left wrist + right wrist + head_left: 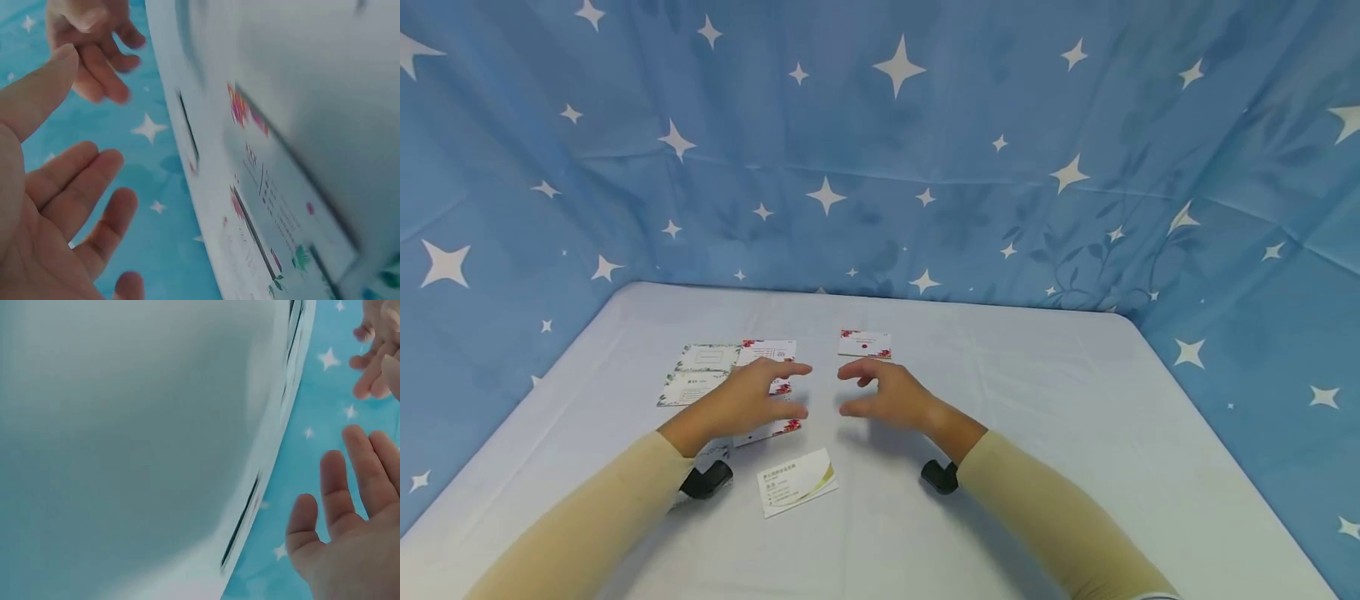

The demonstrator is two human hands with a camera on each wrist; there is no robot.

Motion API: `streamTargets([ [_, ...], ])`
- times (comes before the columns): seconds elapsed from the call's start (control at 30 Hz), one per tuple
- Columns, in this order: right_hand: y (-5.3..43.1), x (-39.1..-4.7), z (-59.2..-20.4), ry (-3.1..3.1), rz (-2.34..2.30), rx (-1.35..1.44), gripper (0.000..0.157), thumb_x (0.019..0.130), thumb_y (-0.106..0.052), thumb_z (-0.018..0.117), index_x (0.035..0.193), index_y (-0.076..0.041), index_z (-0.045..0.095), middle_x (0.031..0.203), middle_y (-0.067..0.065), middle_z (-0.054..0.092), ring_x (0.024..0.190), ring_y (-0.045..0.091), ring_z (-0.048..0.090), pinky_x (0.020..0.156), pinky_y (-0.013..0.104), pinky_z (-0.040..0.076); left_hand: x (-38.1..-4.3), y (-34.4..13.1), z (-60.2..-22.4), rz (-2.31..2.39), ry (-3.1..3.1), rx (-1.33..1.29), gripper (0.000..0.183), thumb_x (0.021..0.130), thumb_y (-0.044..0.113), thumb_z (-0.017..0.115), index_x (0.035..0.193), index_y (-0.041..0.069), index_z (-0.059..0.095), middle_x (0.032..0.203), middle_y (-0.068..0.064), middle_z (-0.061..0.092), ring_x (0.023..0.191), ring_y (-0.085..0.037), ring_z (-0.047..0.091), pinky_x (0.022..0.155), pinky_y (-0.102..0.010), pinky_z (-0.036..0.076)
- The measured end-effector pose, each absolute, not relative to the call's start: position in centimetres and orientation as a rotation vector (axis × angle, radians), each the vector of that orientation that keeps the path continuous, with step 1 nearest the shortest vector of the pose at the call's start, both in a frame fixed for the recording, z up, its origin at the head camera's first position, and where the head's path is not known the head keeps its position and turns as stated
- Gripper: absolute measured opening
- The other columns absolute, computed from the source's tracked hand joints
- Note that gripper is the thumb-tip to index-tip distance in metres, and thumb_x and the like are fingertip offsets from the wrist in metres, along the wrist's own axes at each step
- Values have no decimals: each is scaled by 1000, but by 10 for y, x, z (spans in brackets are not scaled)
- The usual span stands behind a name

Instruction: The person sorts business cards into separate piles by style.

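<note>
My left hand (741,398) and right hand (895,396) hover above the table, facing each other with a gap between. Fingers on both are spread and relaxed, and neither holds anything. Below and beside the left hand lie white cards with red flowers (769,348), partly hidden by it. Left of them are two cards with green leaf borders (707,358). A single red-flowered card (865,344) lies beyond the right hand. Nearer to me, a white card with a gold curve (797,483) lies tilted. In the left wrist view, the flowered cards (281,200) appear edge-on and blurred.
A white cloth covers the table (1045,400). Behind it and along the sides hangs a blue curtain (850,125) with white stars. A black wrist device (707,481) shows under the left forearm, another (940,477) under the right.
</note>
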State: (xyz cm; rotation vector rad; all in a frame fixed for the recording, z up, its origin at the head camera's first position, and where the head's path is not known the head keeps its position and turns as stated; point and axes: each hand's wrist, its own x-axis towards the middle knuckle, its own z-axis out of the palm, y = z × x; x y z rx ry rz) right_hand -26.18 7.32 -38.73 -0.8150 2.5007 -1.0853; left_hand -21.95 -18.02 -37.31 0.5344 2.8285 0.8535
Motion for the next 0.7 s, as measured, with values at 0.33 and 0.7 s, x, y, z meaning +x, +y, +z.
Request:
streamTargets([
  [0.33, 59, -234, -391, 2398, -677, -989, 65, 80, -36, 86, 139, -27, 61, 127, -10, 59, 114, 12, 52, 97, 34, 44, -164, -184, -382, 788, 2840, 477, 63, 73, 44, 88, 128, 20, 69, 122, 4, 63, 118, -23, 52, 93, -53, 30],
  [0.7, 53, -223, -392, 2381, -490, -1149, 69, 77, -35, 88, 139, -22, 61, 125, -10, 61, 105, 8, 48, 93, 24, 41, -139, -186, -397, 645, 2922, 471, 73, 57, 50, 94, 119, 18, 71, 110, 8, 65, 106, -18, 52, 84, -48, 29],
])
